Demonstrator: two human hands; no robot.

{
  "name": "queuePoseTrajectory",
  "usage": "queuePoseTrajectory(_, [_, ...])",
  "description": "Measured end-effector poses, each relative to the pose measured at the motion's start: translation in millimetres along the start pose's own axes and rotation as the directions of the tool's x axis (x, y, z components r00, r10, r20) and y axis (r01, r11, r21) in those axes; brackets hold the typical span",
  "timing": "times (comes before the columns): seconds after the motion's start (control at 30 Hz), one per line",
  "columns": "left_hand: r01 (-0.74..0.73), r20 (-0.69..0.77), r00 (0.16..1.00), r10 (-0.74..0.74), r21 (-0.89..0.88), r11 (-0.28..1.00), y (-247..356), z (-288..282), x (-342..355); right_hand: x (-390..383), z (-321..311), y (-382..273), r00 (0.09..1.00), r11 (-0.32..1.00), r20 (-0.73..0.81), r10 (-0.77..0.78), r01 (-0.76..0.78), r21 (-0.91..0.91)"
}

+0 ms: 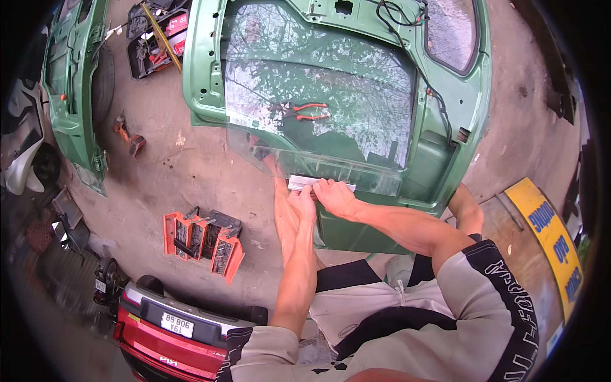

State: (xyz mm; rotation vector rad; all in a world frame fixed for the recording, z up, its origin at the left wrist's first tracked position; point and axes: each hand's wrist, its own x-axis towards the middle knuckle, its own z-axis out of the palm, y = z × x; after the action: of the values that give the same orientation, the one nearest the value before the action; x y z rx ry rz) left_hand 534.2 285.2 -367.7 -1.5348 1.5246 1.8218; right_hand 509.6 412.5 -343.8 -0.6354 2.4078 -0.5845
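A green car door (433, 159) lies in front of me with a loose pane of window glass (356, 137) across it. Along the glass's near edge sits a short silver metal channel strip (303, 181). My left hand (302, 202) is closed at the strip's left part, its fingertips partly hidden. Just beside it, my right hand (334, 196) curls its fingers over the strip from above. Both hands almost touch each other. Pliers with red handles (312, 112) rest on the glass, beyond my hands.
An open red toolbox (202, 240) stands on the floor at left. Farther off are a cordless drill (130, 137) and a black tool case (159, 44). Another green door (73, 95) stands at far left. A red car (168, 337) is behind, a yellow sign (547, 235) at right.
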Motion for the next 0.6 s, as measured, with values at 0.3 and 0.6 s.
queuePoseTrajectory(0.3, [0.101,0.03,0.994,-0.102,0.006,0.995,-5,-17,1,-9,-9,-6,0.997,0.998,0.045,-0.065,0.065,-0.003])
queuePoseTrajectory(0.6, [0.306,-0.07,0.952,-0.298,0.173,0.936,-9,-47,3,-80,-72,80,0.577,0.672,-0.349,0.738,-0.588,0.45])
